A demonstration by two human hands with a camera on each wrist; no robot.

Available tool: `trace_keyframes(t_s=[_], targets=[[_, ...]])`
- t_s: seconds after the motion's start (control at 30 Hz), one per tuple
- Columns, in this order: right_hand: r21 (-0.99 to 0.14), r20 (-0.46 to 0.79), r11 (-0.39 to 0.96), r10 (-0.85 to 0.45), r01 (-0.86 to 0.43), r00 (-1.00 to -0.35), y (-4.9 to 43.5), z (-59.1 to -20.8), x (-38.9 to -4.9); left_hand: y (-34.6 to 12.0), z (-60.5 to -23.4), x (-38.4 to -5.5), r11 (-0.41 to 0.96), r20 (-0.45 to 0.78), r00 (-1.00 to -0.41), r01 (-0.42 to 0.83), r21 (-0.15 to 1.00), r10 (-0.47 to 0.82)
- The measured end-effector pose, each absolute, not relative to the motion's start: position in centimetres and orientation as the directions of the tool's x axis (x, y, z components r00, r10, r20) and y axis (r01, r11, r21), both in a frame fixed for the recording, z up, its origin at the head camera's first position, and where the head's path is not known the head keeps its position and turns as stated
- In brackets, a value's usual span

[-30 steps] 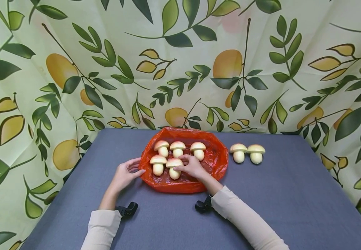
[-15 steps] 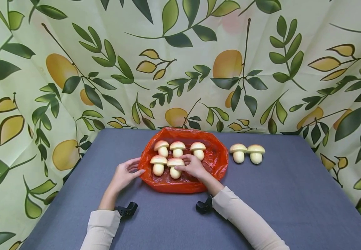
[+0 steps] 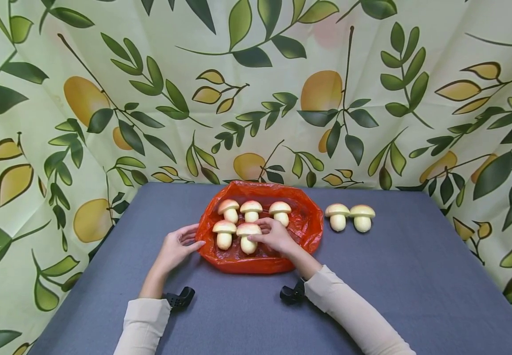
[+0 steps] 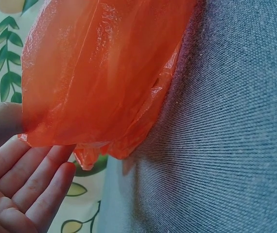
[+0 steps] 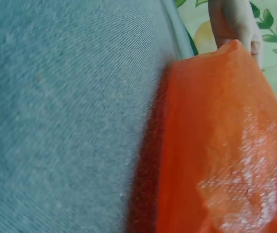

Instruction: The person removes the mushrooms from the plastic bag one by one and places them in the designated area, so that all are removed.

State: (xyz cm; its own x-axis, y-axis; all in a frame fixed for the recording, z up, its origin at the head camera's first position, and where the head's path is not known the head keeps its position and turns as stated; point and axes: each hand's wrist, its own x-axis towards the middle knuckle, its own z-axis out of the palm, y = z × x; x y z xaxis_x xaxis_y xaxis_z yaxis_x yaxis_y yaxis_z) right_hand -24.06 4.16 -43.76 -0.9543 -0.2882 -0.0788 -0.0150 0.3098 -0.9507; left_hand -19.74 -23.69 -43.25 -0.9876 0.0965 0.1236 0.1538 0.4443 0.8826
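A red plastic bag (image 3: 242,266) lies with its mouth spread wide on the table, holding several toy mushrooms with pinkish-cream caps. My left hand (image 3: 177,251) pinches the bag's left rim; in the left wrist view the thumb lies over the film and the fingers of that hand (image 4: 36,182) extend behind it. Inside the bag, my right hand (image 3: 277,238) holds the front mushroom (image 3: 249,241), thumb against its stem. Another mushroom (image 3: 224,235) stands just left of it, and a further mushroom (image 3: 280,212) is behind the right hand. The red bag wall (image 5: 226,136) hides the mushrooms in the right wrist view.
Two mushrooms, a left one (image 3: 337,217) and a right one (image 3: 362,218), stand side by side on the blue-grey table (image 3: 397,276), right of the bag. A leaf-and-fruit patterned cloth (image 3: 278,69) hangs behind the table. Black devices sit at both wrists.
The held mushroom has shifted very slightly to the right with my right hand, and the right forearm has moved a little rightward. My left hand stays at the bag's rim.
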Motion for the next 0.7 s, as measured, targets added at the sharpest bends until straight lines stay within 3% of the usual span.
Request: trace_keyframes(t_s=[0.7], targets=[[-0.975,-0.096,0.222,-0.356,0.016,-0.929,5.6,-41.5,-22.9,-23.6,-43.2,-19.7,0.469,0.111,-0.990,0.140,0.872,0.089]])
